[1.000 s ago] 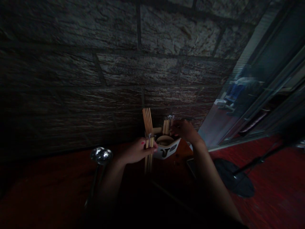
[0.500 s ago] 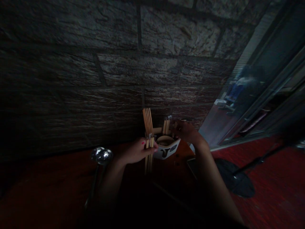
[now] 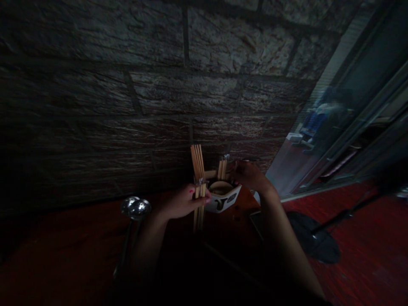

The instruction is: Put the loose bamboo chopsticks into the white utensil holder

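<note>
My left hand (image 3: 183,202) is closed round a bundle of wooden chopsticks (image 3: 197,163), held upright with their ends sticking out above and below the fist. Just to the right stands a white holder (image 3: 227,199) with dark marks on its side. More chopsticks (image 3: 222,168) stand in it. My right hand (image 3: 248,175) reaches over the holder's far side, fingers curled at those chopsticks; the dim light hides what it grips.
A dark stone-tile wall (image 3: 159,85) rises right behind the holder. Two shiny metal ladles (image 3: 135,207) lie at the left on the dark red surface (image 3: 63,255). A round black stand base (image 3: 314,238) sits on the floor at the right, beside a glass door (image 3: 350,119).
My right hand has shifted slightly left and down toward the chopsticks in the holder. My left hand and its bundle have stayed still.
</note>
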Motion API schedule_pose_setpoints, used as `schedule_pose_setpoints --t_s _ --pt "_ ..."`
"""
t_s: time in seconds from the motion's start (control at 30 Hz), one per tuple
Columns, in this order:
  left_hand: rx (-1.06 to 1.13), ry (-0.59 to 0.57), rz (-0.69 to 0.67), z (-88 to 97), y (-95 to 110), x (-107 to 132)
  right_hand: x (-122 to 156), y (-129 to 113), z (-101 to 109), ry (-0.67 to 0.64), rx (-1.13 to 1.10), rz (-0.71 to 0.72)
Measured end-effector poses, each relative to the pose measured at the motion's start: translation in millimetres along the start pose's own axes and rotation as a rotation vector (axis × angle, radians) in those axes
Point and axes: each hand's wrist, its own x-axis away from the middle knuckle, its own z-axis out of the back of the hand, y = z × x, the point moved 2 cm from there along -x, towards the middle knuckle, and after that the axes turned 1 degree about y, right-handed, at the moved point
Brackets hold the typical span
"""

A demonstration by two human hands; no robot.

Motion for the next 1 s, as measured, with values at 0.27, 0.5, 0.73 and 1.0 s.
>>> schedule_pose_setpoints --t_s 0.27,0.5,0.73,1.0 --pt "0.018 -0.005 -0.009 -0.1 1.0 -0.6 -5.2 12.2 -10.1 -0.077 -0.258 -0.076" --pt "0.006 -0.011 0.001 0.0 -1.3 -0.8 -7.2 18.1 -12.8 -0.08 -0.268 -0.078" --pt "-0.006 -0.014 -0.021 0.0 -0.7 -1.4 -4.2 11.6 -9.0 -0.011 -0.163 -0.066" --pt "-0.004 0.001 -0.029 -1.0 -0.9 -1.0 -6.0 7.1 -8.1 0.025 -0.141 -0.049"
